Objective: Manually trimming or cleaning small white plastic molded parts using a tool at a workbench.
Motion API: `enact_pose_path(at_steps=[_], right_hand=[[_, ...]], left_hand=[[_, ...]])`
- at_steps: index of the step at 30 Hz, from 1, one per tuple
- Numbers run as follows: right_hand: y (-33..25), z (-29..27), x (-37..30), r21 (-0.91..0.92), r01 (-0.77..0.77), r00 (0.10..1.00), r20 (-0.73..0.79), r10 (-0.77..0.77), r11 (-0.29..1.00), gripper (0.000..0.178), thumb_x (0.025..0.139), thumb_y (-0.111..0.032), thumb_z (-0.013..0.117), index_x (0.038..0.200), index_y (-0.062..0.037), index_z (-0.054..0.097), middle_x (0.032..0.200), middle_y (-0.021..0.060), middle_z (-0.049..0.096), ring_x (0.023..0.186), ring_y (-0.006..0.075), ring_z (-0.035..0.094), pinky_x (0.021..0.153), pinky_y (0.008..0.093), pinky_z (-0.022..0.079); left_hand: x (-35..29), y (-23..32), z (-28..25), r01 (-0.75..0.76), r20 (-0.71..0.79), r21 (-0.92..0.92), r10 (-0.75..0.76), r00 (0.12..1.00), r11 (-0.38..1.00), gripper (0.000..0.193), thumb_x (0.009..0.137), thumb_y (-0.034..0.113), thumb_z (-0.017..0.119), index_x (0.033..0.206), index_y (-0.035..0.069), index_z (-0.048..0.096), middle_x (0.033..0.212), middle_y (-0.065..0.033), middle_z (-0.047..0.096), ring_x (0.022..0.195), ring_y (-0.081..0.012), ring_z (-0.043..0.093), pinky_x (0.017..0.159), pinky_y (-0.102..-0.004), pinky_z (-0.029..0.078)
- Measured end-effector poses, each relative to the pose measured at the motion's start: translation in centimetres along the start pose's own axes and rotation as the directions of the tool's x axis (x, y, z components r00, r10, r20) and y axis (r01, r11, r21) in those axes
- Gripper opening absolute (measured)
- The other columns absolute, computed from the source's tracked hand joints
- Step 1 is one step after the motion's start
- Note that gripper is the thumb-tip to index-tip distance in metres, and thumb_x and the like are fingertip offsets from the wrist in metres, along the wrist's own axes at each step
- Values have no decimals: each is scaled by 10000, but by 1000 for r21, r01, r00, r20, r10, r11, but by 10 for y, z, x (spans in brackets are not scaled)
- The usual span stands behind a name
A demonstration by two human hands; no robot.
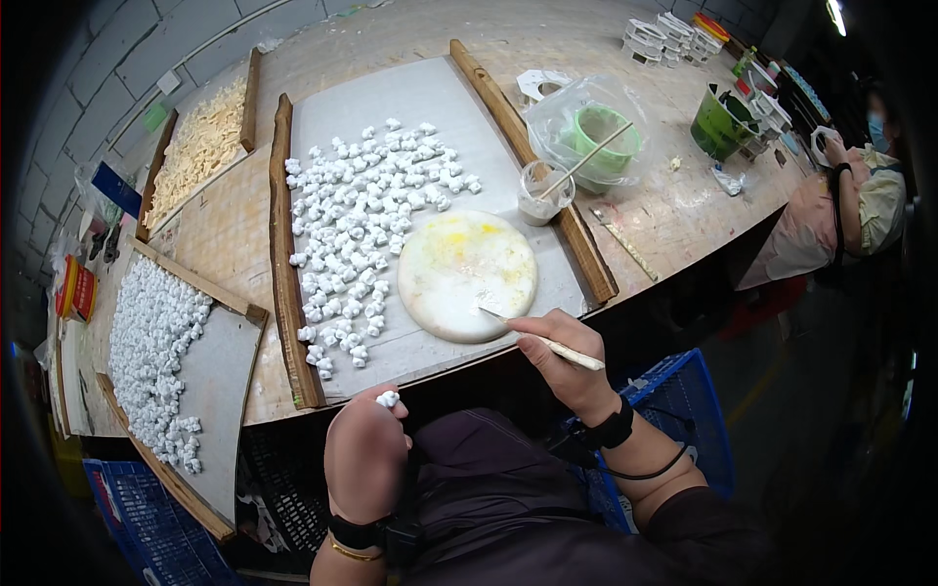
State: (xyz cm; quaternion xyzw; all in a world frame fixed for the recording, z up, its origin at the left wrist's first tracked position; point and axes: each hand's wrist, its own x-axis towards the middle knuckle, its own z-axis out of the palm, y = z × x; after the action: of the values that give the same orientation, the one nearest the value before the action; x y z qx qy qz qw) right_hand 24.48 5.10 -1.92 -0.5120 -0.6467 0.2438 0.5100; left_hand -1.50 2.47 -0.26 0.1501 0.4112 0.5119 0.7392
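My left hand [366,454] is closed near the front edge of the table, pinching a small white knobbly piece [388,398] at its fingertips. In my right hand [567,361] is a thin paintbrush [562,353] with a pale handle, its tip touching a round white palette [467,278]. Yellow smears mark the palette's far part, and whitish paint lies near the brush tip. Beside the palette, many similar white pieces [366,210] are spread over a paper-covered board [391,93] framed by wooden strips. A clear cup [543,195] with a stick in it stands at the palette's far right.
A second tray of white pieces [156,342] lies at left, with cream-coloured pieces [200,132] behind. A green cup [606,139] in a plastic bag and a dark green bucket [723,122] stand right. Blue crates [161,523] sit below the table. Another person [840,200] works at far right.
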Motion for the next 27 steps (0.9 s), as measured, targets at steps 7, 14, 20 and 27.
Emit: enact_pose_path(at_steps=[7,14,20,27], right_hand=[[-9,-3,-9,490,-472,871,133,472,733,231,923,-178,632,1076,-12,682,748,38,619,626,85,526,562,223,411],[1,-2,-5,122,-103,994,-27,107,987,236,892,-181,648,1051,-12,686,800,94,634,618,138,552,568,231,440],[5,-6,-15,-224,188,982,46,-182,956,291,736,-66,765,1014,-33,688,801,106,629,674,221,621,589,289,499],[4,-9,-13,-128,134,990,-29,-139,983,289,742,-40,753,1024,-30,691,816,116,630,680,220,621,597,282,499]], left_hand=[[3,-2,7,6,3,21,-6,1000,1000,300,918,158,560,1126,-58,579,876,-128,628,595,-99,528,565,-269,491],[6,-5,12,11,-18,42,-10,1000,999,286,909,167,587,1106,-39,594,865,-117,631,593,-89,523,559,-256,477],[8,-6,10,17,-43,60,-14,999,998,285,909,171,590,1104,-37,594,862,-113,634,588,-89,523,551,-259,479],[9,-8,7,21,-1,20,-21,1000,1000,265,925,155,579,1093,-50,593,863,-132,643,624,-115,550,571,-278,505]])
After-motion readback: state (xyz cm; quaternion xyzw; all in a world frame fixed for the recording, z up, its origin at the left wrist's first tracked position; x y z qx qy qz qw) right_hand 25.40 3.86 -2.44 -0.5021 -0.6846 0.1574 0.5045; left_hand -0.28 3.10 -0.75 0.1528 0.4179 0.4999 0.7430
